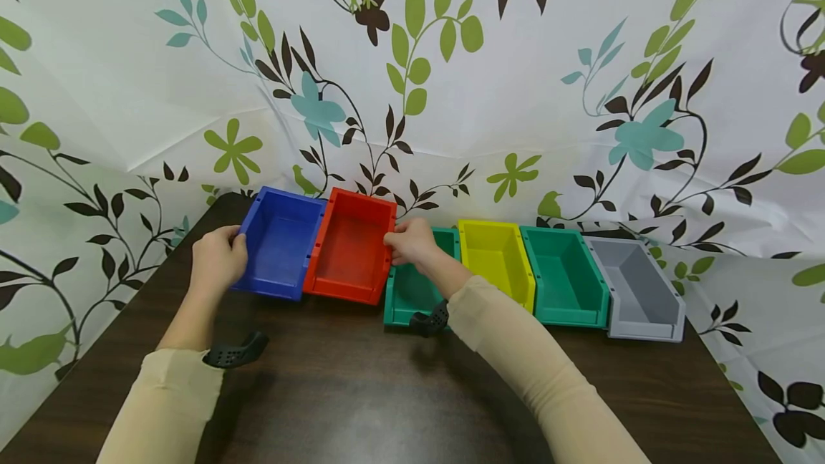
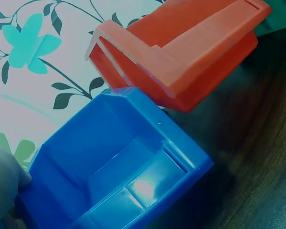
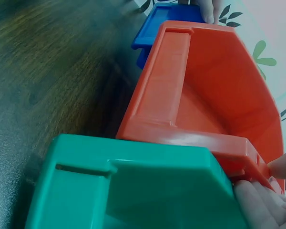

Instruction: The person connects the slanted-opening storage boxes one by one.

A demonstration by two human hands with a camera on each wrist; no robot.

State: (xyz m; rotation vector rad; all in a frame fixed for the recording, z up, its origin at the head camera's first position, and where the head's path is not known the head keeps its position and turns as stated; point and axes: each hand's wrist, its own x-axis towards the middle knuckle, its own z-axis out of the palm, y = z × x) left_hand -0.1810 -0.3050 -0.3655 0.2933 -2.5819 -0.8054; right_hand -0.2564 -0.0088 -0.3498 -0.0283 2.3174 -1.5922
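Observation:
My left hand grips the left wall of a blue plastic bin, thumb over its rim. With thumb and fingers, my right hand pinches the right wall of a red bin; the right wrist view shows those fingers between the red bin and a green bin. Blue and red bins stand side by side, their near ends off the table in the head view's shadows, though how high I cannot tell. No contents show in either bin. The right forearm partly hides the green bin.
Right of that green bin stand a yellow bin, another green bin and a grey bin in a row. All are on a dark wooden table. A white cloth with leaf prints hangs behind the row.

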